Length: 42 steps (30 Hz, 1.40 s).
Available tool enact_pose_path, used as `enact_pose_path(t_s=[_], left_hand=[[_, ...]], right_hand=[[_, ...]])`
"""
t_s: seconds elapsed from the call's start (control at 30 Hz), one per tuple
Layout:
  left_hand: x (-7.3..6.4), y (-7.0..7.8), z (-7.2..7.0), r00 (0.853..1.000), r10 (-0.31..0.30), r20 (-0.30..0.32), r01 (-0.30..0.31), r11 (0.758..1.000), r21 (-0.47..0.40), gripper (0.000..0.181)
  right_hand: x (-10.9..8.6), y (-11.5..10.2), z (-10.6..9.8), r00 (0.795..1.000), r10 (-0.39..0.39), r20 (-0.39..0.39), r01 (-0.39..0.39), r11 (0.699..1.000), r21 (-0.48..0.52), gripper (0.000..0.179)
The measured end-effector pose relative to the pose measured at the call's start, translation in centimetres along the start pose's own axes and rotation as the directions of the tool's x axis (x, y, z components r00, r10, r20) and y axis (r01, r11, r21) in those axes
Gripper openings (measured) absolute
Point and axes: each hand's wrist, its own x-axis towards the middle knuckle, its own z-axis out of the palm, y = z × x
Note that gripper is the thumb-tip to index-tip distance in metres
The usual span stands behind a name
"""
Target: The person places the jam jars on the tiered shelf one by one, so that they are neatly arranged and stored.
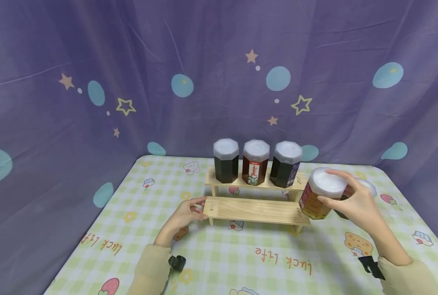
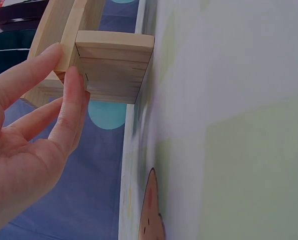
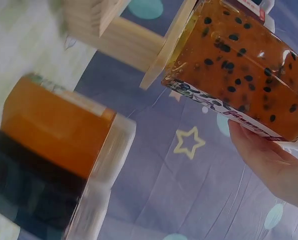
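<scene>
A two-tier wooden rack (image 1: 256, 209) stands on the table. My left hand (image 1: 186, 212) pinches the left end of its lower board, thumb on one face and fingers on the other, as the left wrist view (image 2: 36, 117) shows. In my right hand (image 1: 359, 203) is a jar (image 1: 314, 200) with a white lid and orange contents, gripped near the lid. The right wrist view shows black seeds in this jar (image 3: 239, 70) and a printed label. It is held tilted beside the right end of the lower board. Three white-lidded jars (image 1: 255, 162) with dark contents line the upper tier.
Beyond my right hand, another white lid (image 1: 368, 186) shows, partly hidden. In the right wrist view an orange jar (image 3: 59, 125) and a dark jar (image 3: 31, 185) stand side by side. A checked cloth (image 1: 219, 254) covers the table; a purple curtain (image 1: 219, 41) hangs behind.
</scene>
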Motion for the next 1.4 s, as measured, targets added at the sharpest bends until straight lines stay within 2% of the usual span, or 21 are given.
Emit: enact_pose_path(t_s=[0.13, 0.2, 0.27, 0.37, 0.53, 0.77, 0.9, 1.17, 1.4], left_hand=[[-0.5, 1.2, 0.0, 1.000, -0.003, 0.006, 0.003, 1.000, -0.013, 0.061], [-0.5, 1.4, 0.0, 1.000, -0.002, 0.005, 0.002, 1.000, -0.014, 0.061], [-0.5, 1.4, 0.0, 1.000, -0.004, 0.005, 0.004, 1.000, -0.007, 0.061], [0.0, 0.3, 0.0, 1.000, 0.007, -0.003, -0.007, 1.000, 0.006, 0.062], [0.0, 0.2, 0.1, 1.000, 0.011, -0.013, -0.011, 1.000, 0.016, 0.061], [0.1, 0.2, 0.0, 1.000, -0.021, 0.000, 0.021, 1.000, -0.009, 0.062], [0.0, 0.2, 0.0, 1.000, -0.017, 0.007, 0.017, 1.000, -0.017, 0.062], [-0.1, 0.4, 0.0, 1.000, -0.012, 0.001, 0.011, 1.000, 0.014, 0.060], [-0.3, 0.5, 0.1, 0.999, -0.032, 0.000, 0.032, 0.999, 0.001, 0.060]], right_hand=[[0.4, -0.5, 0.8, 0.999, 0.016, 0.028, -0.016, 1.000, 0.012, 0.066], [0.7, -0.6, 1.3, 1.000, 0.006, 0.027, -0.006, 1.000, 0.027, 0.065], [0.9, -0.7, 1.8, 1.000, -0.005, 0.029, 0.004, 0.999, 0.039, 0.064], [1.1, -0.8, 2.4, 0.999, -0.016, 0.042, 0.014, 0.998, 0.062, 0.063], [1.5, -1.2, 3.7, 0.997, -0.041, 0.068, 0.036, 0.996, 0.080, 0.063], [2.1, -1.7, 5.6, 0.994, -0.068, 0.090, 0.056, 0.990, 0.126, 0.061], [2.4, -2.0, 6.8, 0.992, -0.052, 0.118, 0.036, 0.991, 0.132, 0.061], [3.2, -2.6, 9.0, 0.986, -0.049, 0.162, 0.009, 0.971, 0.237, 0.061], [3.2, -5.0, 10.2, 0.984, -0.026, 0.175, -0.026, 0.957, 0.288, 0.059]])
